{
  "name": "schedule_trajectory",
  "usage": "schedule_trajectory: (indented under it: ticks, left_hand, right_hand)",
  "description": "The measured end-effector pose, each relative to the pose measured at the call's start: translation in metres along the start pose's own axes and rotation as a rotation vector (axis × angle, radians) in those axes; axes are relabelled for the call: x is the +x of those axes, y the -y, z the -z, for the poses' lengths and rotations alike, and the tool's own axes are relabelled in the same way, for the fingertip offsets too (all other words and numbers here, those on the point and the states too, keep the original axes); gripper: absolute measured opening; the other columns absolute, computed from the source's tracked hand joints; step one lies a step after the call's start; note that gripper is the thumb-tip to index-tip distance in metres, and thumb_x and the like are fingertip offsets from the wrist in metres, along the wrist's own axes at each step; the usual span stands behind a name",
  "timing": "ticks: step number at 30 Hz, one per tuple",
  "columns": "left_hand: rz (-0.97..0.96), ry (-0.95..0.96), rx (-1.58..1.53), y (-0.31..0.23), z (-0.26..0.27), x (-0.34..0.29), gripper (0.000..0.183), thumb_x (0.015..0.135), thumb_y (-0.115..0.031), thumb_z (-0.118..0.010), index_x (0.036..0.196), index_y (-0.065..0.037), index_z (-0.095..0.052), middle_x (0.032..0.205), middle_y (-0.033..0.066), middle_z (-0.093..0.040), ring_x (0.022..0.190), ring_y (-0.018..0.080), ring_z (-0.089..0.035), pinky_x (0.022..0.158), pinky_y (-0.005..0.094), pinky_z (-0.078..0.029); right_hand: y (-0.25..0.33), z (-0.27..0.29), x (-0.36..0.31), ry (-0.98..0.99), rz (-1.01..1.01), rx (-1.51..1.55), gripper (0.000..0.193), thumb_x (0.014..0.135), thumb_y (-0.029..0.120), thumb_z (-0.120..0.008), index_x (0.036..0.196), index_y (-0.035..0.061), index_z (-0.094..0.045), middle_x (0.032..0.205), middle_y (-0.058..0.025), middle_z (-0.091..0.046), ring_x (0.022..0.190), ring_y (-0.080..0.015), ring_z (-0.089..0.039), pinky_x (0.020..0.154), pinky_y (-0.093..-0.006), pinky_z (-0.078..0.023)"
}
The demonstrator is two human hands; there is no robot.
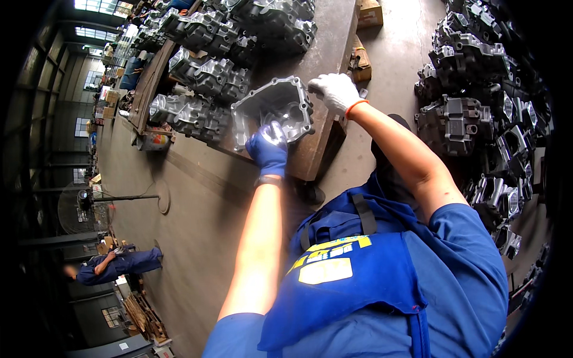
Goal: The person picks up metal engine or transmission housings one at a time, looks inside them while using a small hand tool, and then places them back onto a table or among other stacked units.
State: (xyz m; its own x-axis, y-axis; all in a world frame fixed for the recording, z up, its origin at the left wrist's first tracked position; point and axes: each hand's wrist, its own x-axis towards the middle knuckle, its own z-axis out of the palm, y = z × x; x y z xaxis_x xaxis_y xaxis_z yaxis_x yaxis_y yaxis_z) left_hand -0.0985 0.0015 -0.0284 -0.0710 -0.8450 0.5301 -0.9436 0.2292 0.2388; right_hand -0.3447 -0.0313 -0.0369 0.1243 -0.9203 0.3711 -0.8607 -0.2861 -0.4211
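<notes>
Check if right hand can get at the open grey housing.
Probably yes: right hand is beside the grey housing, nothing visible between them; left hand is at the near side, leaving the right side free.

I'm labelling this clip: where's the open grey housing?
The housing is upper centre in the head view, at the table's near end, left of the right hand.

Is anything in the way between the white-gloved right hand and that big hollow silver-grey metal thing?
Nothing visible stands between the white-gloved right hand and the hollow, silver-grey metal casting; the hand is close beside the casting's rim.
</notes>
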Motion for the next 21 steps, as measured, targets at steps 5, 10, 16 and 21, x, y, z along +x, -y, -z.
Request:
schedule_trajectory:
  ticks: [5, 10, 16, 21]
  left_hand:
    - [0.008, 0.018, 0.001, 0.0, 0.0, 0.001, 0.044, 0.093, -0.038, -0.059, 0.063, -0.007, -0.063, 0.062, 0.0169, -0.062, 0.06, 0.0375, -0.061, 0.06, 0.049, -0.045]
    - [0.017, 0.022, -0.01, 0.002, 0.0, 0.0, 0.043, 0.093, -0.038, -0.059, 0.063, -0.007, -0.063, 0.062, 0.0174, -0.062, 0.061, 0.0384, -0.061, 0.061, 0.0495, -0.045]
    - [0.043, 0.042, 0.038, -0.004, 0.002, 0.0, 0.041, 0.093, -0.039, -0.059, 0.067, -0.008, -0.067, 0.066, 0.0188, -0.065, 0.064, 0.0398, -0.063, 0.063, 0.0501, -0.046]
    - [0.044, 0.043, 0.044, -0.01, 0.006, 0.003, 0.041, 0.093, -0.039, -0.058, 0.069, -0.008, -0.069, 0.068, 0.0197, -0.066, 0.066, 0.0403, -0.064, 0.064, 0.0503, -0.048]
  right_hand:
    - [0.001, -0.005, -0.009, -0.037, -0.081, 0.15, 0.018, 0.093, 0.023, -0.059, 0.107, 0.0163, -0.068, 0.1, -0.0109, -0.069, 0.095, -0.034, -0.066, 0.082, -0.0444, -0.053]
    - [0.007, -0.013, -0.008, -0.032, -0.077, 0.089, 0.017, 0.093, 0.025, -0.059, 0.106, 0.0167, -0.068, 0.099, -0.0116, -0.069, 0.093, -0.0335, -0.067, 0.08, -0.0449, -0.053]
    - [0.024, -0.007, -0.012, 0.011, -0.141, -0.083, 0.018, 0.092, 0.022, -0.056, 0.103, 0.0152, -0.068, 0.095, -0.0118, -0.069, 0.09, -0.0326, -0.068, 0.079, -0.0443, -0.053]
    - [0.021, 0.006, -0.029, 0.006, -0.076, 0.075, 0.016, 0.091, 0.019, -0.057, 0.103, 0.0147, -0.068, 0.092, -0.0125, -0.069, 0.088, -0.0326, -0.068, 0.078, -0.045, -0.052]
